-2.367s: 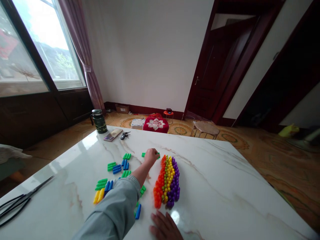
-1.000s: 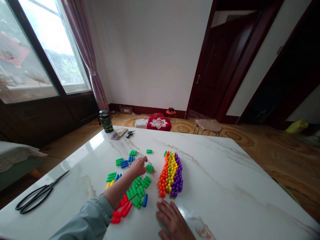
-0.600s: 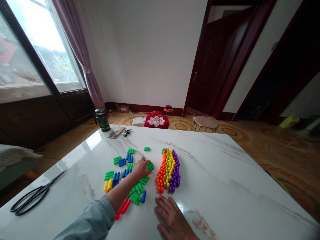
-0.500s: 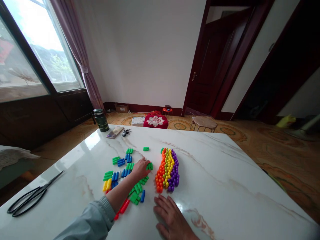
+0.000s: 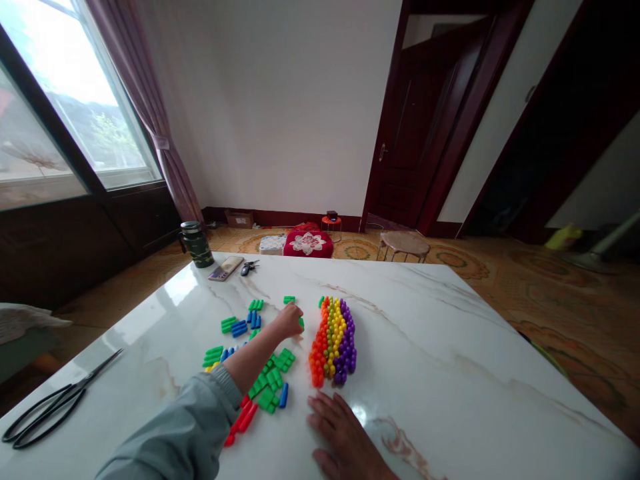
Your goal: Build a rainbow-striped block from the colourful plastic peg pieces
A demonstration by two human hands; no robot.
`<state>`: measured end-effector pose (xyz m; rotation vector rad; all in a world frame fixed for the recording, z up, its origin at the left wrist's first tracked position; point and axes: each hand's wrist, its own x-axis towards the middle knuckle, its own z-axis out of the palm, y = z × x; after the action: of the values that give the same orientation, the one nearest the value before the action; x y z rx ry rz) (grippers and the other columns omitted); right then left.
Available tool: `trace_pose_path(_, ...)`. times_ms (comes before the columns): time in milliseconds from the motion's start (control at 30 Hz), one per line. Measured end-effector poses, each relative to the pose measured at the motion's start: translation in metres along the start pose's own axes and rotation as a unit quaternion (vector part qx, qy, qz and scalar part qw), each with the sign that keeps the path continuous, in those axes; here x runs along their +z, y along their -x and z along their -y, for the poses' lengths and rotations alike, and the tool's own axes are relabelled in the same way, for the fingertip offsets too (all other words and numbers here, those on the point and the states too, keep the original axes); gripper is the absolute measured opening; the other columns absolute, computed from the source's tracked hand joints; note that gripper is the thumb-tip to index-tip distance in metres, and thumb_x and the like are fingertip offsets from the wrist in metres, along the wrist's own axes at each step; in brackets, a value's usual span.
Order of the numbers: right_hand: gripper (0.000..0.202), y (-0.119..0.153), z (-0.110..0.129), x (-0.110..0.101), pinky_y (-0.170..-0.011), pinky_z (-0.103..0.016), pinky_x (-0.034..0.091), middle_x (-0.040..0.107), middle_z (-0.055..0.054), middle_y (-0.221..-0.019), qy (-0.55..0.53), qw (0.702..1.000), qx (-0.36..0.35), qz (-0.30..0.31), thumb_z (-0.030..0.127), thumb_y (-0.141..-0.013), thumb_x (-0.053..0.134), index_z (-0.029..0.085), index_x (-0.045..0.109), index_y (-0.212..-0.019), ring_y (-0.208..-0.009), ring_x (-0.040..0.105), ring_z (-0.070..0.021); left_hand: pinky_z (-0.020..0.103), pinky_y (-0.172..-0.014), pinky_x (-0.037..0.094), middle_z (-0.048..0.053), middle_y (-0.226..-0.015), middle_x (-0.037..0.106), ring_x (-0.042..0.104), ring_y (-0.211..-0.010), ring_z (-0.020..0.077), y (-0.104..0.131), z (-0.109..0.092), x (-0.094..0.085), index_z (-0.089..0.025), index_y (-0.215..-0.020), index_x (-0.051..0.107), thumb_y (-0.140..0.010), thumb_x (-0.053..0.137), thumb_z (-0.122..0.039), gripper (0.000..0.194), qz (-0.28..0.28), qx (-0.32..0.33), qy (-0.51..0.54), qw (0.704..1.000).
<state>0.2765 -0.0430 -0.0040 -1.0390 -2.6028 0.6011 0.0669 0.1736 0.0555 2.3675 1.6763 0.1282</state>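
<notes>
My left hand [image 5: 290, 321] reaches across the table with its fingers closed on a green plastic piece [image 5: 301, 323], mostly hidden by the hand. Just right of it lies a band of round beads in lengthwise rows: orange [image 5: 317, 360], olive green [image 5: 330, 347], yellow [image 5: 339, 327] and purple [image 5: 347, 347]. A small green piece [image 5: 321, 301] touches the far left end of the band. Palm down near the band's close end, my right hand [image 5: 343, 430] rests on the table with fingers spread, holding nothing.
Green pieces [image 5: 274, 379], blue pieces [image 5: 239, 328] and red pieces [image 5: 246, 417] lie around my left forearm. Black-handled scissors [image 5: 63, 403] lie at the left. A thermos [image 5: 197, 245], a phone [image 5: 226, 269] and keys [image 5: 247, 268] are by the far left corner.
My left hand has moved a little farther forward with the green piece, turning so that it covers more of it. My right hand stays where it was. The view has shifted slightly.
</notes>
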Motion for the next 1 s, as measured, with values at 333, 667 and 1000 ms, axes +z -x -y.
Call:
trace_pose_path(333,0.051,0.002,-0.011,0.016,-0.118,-0.042,0.015,0.033,-0.006,-0.152,0.032,0.999,-0.019,-0.028,0.037,-0.091,0.049,0.025,0.039,-0.139,-0.142,0.024,-0.021,0.029,-0.08,0.051,0.011,-0.107,0.061,0.064,-0.095,0.0239,-0.023,-0.032,0.017,-0.015,-0.107,0.064,-0.057,0.062,-0.003,0.052,0.004,-0.012,0.001,1.0)
trace_pose_path(667,0.047,0.002,-0.011,0.013,-0.118,-0.041,0.014,0.032,-0.004,-0.153,0.02,0.999,-0.016,-0.019,0.039,-0.093,0.046,0.025,0.04,-0.138,-0.142,0.023,-0.0196,0.029,-0.08,0.049,0.014,-0.111,0.057,0.063,-0.096,0.0238,-0.029,-0.039,0.015,-0.013,-0.116,0.056,-0.058,0.06,0.002,0.06,-0.018,-0.016,0.048,0.999)
trace_pose_path(1000,0.048,-0.002,-0.004,0.002,-0.118,-0.042,0.014,0.033,-0.004,-0.152,-0.01,1.0,-0.001,0.002,0.041,-0.092,0.047,0.026,0.041,-0.137,-0.142,0.022,-0.02,0.028,-0.085,0.048,0.015,-0.121,0.055,0.062,-0.1,0.02,-0.022,-0.037,0.028,-0.012,-0.131,0.041,-0.063,0.057,0.0,0.071,-0.075,-0.037,0.11,0.99)
